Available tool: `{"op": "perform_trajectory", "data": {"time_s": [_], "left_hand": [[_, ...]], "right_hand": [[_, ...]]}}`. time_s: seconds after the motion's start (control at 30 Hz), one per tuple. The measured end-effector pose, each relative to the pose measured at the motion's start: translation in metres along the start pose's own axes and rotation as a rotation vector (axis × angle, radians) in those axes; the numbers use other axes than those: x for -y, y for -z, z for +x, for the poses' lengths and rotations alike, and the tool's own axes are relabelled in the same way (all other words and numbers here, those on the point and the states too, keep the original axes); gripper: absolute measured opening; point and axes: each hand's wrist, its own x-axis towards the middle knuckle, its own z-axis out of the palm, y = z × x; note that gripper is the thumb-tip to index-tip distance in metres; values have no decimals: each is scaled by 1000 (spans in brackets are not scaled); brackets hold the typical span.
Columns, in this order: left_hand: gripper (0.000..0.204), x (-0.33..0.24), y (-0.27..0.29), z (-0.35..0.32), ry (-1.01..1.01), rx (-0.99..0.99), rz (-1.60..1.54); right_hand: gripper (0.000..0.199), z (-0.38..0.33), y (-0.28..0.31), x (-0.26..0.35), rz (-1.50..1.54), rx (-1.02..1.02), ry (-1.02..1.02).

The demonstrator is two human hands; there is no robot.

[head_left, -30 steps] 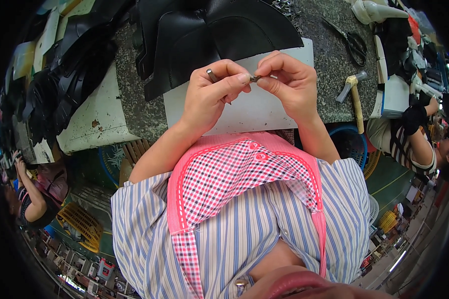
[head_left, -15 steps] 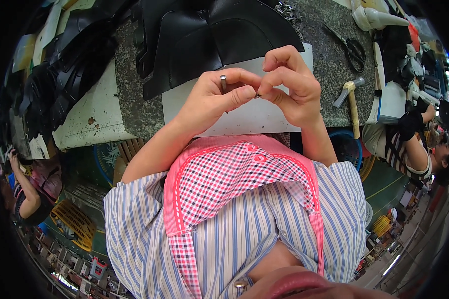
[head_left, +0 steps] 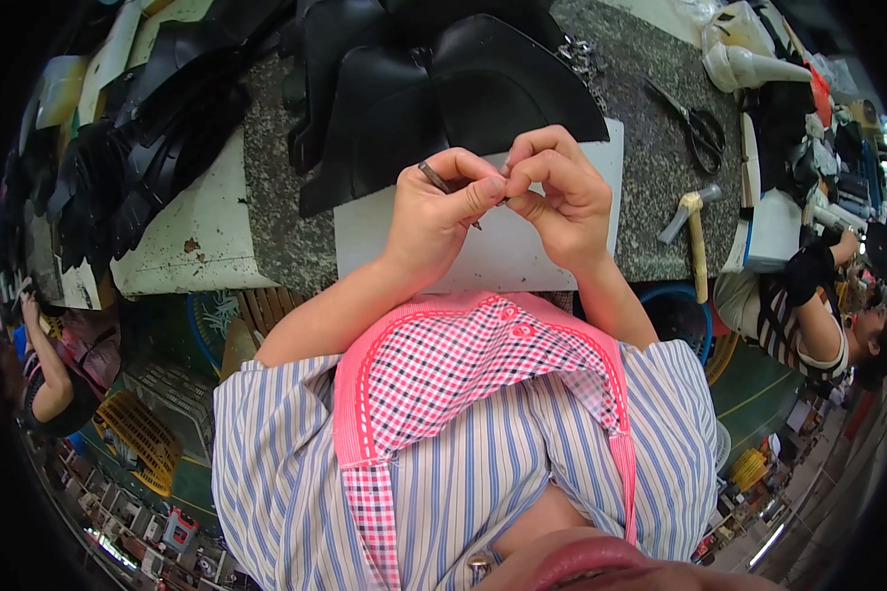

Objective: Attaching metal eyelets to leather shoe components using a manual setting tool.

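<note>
My left hand point(head_left: 426, 222) is closed, with a short dark metal rod point(head_left: 432, 176), like a punch, tucked across its palm under the curled fingers. Its thumb and forefinger meet those of my right hand point(head_left: 570, 202), which is pinched shut. Between the fingertips is something tiny and dark, mostly covered, and its kind does not show. Both hands are raised over a white board point(head_left: 508, 261). Just beyond them lie black leather-like pieces point(head_left: 379, 128) with stitched seams, overlapping the board's far edge.
Small metal parts point(head_left: 581, 59) lie in a pile at the far right. Scissors point(head_left: 698, 128) and a wooden-handled hammer point(head_left: 695, 222) rest on the speckled slab point(head_left: 650, 167). More black pieces point(head_left: 158, 128) are heaped at left. Co-workers sit at both sides, one person point(head_left: 808, 295) at right.
My hands have drawn closer together, and the right fingers have curled in. The rod in my left hand has tilted. The whole view has shifted, so the table sits slightly lower.
</note>
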Motion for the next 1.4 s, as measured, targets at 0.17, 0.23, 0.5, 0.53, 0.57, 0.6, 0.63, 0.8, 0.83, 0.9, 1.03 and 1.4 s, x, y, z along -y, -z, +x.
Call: {"op": "perform_trajectory", "data": {"time_s": [0.17,0.23,0.5,0.53,0.57,0.6,0.63,0.8,0.83,0.9,1.03,1.4], "left_hand": [[32,-73,-21,29,-704,-21,1424],[45,-85,-13,58,-859,-68,1763],[51,-64,-3,90,-613,-73,1902],[46,-66,-7,90,-461,-73,1819],[41,-67,-8,91,-312,-73,1732],[36,-66,-5,91,-334,-46,1614],[36,-67,-3,91,-329,-49,1614],[29,-78,-8,90,-136,-29,1546],[28,-78,-10,90,-76,-13,1509],[27,-80,-8,91,-54,14,1446],[26,-79,-6,89,-75,47,1374],[28,-74,-23,71,-393,142,1498]], "right_hand": [[8,38,18,21,-33,-24,111],[7,61,26,25,-265,-54,150],[12,68,25,-28,-63,-123,-155],[12,67,25,-30,-66,-129,-163],[13,66,26,-31,-8,-174,-173],[13,66,26,-32,56,-212,-179],[13,65,26,-35,59,-210,-183],[13,64,25,-38,-174,-174,53],[13,64,26,-40,-174,-174,51],[16,65,27,-47,-274,-197,148],[16,66,25,-45,-171,-206,95],[18,69,39,-13,43,-15,-148]]}}
